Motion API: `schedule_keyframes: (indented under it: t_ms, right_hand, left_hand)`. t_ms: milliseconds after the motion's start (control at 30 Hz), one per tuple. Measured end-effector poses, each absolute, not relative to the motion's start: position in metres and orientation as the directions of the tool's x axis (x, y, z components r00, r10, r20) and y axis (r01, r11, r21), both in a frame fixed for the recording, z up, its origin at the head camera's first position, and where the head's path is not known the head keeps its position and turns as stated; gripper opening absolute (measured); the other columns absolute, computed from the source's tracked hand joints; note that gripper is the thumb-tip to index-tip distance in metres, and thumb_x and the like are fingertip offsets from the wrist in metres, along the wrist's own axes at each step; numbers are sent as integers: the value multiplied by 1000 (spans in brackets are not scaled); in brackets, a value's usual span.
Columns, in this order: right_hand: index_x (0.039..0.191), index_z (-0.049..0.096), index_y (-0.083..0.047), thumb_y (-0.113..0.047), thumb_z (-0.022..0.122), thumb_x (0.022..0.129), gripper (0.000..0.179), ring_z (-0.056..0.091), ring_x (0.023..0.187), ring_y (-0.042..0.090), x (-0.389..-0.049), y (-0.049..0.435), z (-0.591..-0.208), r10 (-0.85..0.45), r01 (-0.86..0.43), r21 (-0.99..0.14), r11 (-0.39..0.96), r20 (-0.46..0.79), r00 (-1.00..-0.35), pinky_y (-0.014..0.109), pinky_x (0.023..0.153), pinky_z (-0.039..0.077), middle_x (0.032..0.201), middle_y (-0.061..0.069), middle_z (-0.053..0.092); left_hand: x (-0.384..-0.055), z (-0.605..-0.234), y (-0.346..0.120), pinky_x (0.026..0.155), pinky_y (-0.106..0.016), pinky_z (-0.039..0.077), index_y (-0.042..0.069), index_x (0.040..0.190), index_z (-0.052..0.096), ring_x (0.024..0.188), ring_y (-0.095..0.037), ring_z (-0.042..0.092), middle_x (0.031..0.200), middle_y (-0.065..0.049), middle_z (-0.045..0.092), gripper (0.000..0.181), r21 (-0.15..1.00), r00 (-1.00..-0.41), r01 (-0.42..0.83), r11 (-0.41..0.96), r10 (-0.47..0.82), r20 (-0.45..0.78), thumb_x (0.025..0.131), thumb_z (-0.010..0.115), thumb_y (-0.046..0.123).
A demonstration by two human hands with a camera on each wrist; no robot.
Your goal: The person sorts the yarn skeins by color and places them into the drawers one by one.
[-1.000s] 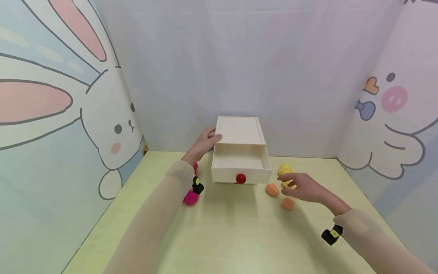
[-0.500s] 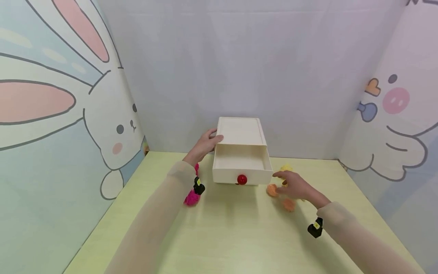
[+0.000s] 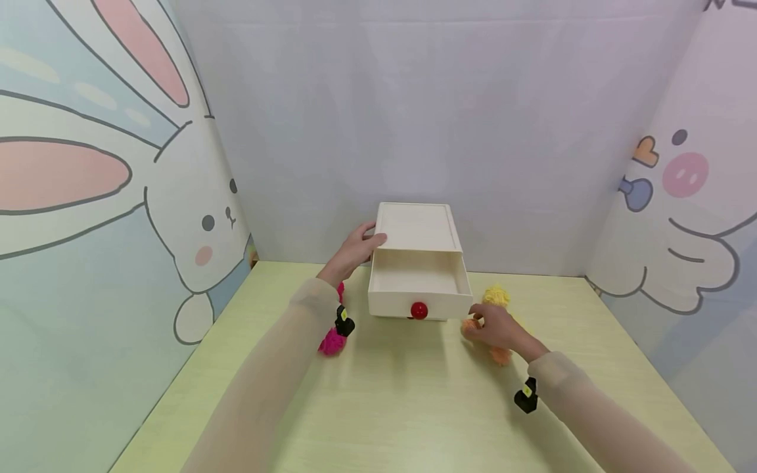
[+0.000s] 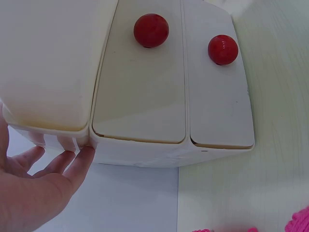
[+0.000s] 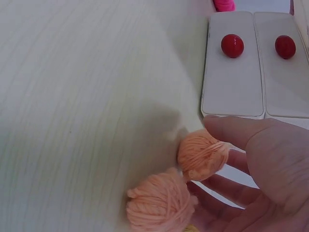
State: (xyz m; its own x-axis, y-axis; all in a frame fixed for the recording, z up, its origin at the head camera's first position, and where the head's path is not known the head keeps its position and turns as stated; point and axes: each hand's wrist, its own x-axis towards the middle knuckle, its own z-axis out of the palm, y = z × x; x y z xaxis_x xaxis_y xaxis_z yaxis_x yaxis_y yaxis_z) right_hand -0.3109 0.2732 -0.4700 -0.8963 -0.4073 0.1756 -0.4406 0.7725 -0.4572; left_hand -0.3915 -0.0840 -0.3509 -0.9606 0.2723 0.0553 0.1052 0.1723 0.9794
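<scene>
A white drawer cabinet [image 3: 416, 226] with red ball knobs stands on the table, its top drawer [image 3: 420, 303] pulled out. My left hand [image 3: 357, 247] holds the cabinet's upper left corner, thumb over the top edge. In the left wrist view, the left fingers [image 4: 79, 166] lie against the cabinet's side. Just right of the cabinet, my right hand [image 3: 497, 326] is around an orange yarn ball [image 5: 203, 154], with the thumb at its upper edge and the fingers extended behind it. A second orange yarn ball [image 5: 161, 203] lies beside it.
Yellow yarn [image 3: 497, 295] lies behind my right hand, partly hidden by it. Pink yarn balls [image 3: 332, 343] sit left of the cabinet, near my left forearm. Grey cloth [image 3: 414, 98] hangs behind the table, with cartoon-printed panels on both sides.
My right hand has moved left and down, from over the yellow yarn to the orange yarn ball beside the cabinet. The left hand stays on the cabinet.
</scene>
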Motion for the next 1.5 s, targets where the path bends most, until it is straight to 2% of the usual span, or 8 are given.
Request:
schedule_keyframes:
  t_ms: [267, 500, 633, 800, 1133, 1300, 1500]
  right_hand:
    - [108, 75, -1, -15, 80, 93, 22, 54, 73, 13, -308, 272, -475, -382, -399, -457, 795, 134, -914, 30, 63, 47, 83, 0, 64]
    - [110, 77, -1, -11, 80, 90, 22, 55, 73, 10, -304, 279, -466, -430, -453, -457, 766, 160, -888, 27, 63, 48, 86, -1, 66]
    - [115, 77, -2, -11, 80, 90, 27, 58, 77, 11, -300, 285, -443, -441, -464, -445, 766, 162, -883, 30, 68, 52, 92, 0, 69]
    - [124, 75, -1, -13, 79, 93, 33, 56, 74, 13, -295, 290, -400, -459, -474, -417, 776, 143, -877, 30, 65, 49, 93, 0, 68]
    - [122, 77, -2, -8, 81, 91, 32, 62, 77, 13, -286, 283, -319, -535, -581, -291, 760, 227, -814, 30, 64, 53, 99, 2, 73]
    - [123, 76, -3, -7, 81, 92, 31, 66, 83, 17, -283, 270, -291, -578, -631, -246, 736, 259, -774, 33, 66, 55, 104, 4, 75]
    - [124, 76, -5, -8, 81, 92, 33, 65, 83, 18, -285, 248, -276, -622, -678, -210, 705, 275, -733, 35, 69, 54, 105, 4, 75]
  left_hand:
    - [-391, -351, -84, 115, -54, 48, 16, 168, 31, 140, -37, 57, 160, -20, 48, 68, 980, -959, 110, 166, 277, 61, 109, 61, 33]
    - [-390, -350, -83, 115, -53, 48, 17, 168, 31, 141, -37, 56, 160, -20, 47, 69, 976, -963, 107, 190, 265, 54, 109, 61, 35]
    - [-391, -349, -83, 115, -53, 48, 18, 168, 31, 141, -37, 56, 160, -19, 47, 69, 976, -963, 102, 193, 264, 49, 109, 61, 35]
    - [-391, -348, -82, 114, -54, 49, 18, 168, 31, 139, -37, 57, 160, -19, 47, 69, 974, -964, 106, 201, 263, 50, 109, 61, 36]
    - [-390, -348, -81, 114, -54, 48, 18, 169, 30, 140, -38, 56, 161, -20, 47, 70, 973, -965, 104, 207, 256, 49, 108, 62, 36]
    - [-392, -349, -83, 115, -54, 48, 18, 169, 31, 141, -38, 55, 161, -20, 46, 70, 973, -965, 106, 207, 257, 51, 108, 62, 36]
    - [-391, -349, -84, 116, -54, 47, 17, 168, 31, 143, -38, 53, 162, -20, 45, 70, 976, -964, 100, 194, 263, 46, 109, 61, 35]
